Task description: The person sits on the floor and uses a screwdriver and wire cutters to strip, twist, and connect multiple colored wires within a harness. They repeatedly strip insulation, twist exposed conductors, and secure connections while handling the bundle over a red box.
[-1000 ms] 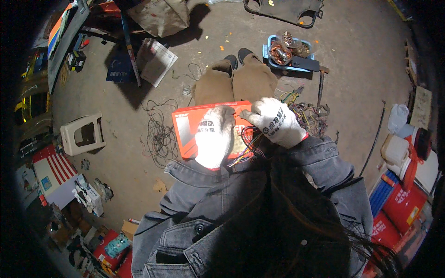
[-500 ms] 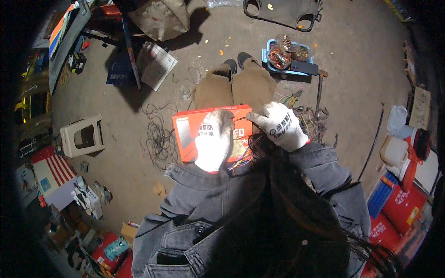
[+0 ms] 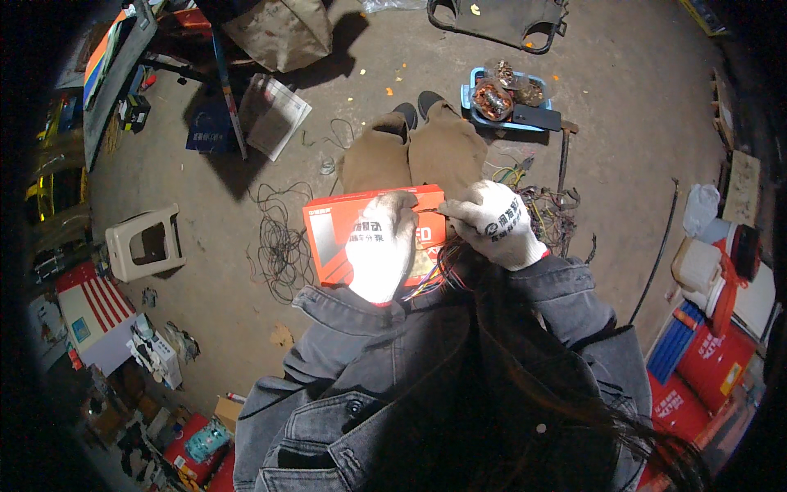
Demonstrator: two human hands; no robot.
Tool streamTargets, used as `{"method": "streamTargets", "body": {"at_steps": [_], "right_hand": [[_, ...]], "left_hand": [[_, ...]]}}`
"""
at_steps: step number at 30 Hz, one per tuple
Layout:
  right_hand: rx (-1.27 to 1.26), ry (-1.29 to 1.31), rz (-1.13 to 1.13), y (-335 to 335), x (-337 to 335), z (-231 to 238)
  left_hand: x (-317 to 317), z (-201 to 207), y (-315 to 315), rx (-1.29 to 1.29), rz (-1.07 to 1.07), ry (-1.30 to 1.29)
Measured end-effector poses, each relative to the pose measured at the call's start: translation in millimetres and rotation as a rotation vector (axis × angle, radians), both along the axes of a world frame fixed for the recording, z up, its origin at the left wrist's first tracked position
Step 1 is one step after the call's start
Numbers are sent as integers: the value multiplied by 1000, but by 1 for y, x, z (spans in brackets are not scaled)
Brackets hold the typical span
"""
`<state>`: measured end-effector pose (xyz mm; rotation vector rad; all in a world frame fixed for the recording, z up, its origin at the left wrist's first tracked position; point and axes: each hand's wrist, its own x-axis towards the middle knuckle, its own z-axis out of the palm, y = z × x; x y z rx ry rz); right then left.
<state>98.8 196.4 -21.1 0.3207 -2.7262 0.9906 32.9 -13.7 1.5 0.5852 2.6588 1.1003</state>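
An orange-red box (image 3: 326, 243) lies flat across my lap. My left hand (image 3: 383, 243), in a white work glove with dirty fingertips, is closed over it, thumb and fingers pinched. My right hand (image 3: 494, 221), gloved alike, is closed at the box's right edge. A short dark wire (image 3: 428, 211) spans the small gap between the fingertips, gripped at both ends. Below the hands a bundle of coloured wires (image 3: 429, 284) spills over the box's near edge toward my jacket; its upper part is partly hidden by my left hand and by hair.
A tangle of dark wire (image 3: 284, 242) lies left of my legs, and mixed wire scraps (image 3: 551, 215) lie to the right. Farther off are a blue tray (image 3: 478, 105) with filled bags, a hammer (image 3: 566, 156), a beige stool (image 3: 147, 242), and a long dark rod (image 3: 658, 250).
My right hand has turned slightly and its fingers have drawn closer together on the wire. My left hand has stayed nearly in place, shifting a little.
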Motion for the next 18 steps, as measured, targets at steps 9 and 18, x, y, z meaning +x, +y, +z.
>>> {"method": "streamTargets", "body": {"at_steps": [9,18], "right_hand": [[-8,-33,17,0,-2,2],[18,-93,45,-2,-7,8]], "left_hand": [[-1,0,1,-8,-5,21],[-1,-2,-1,-8,-13,3]]}}
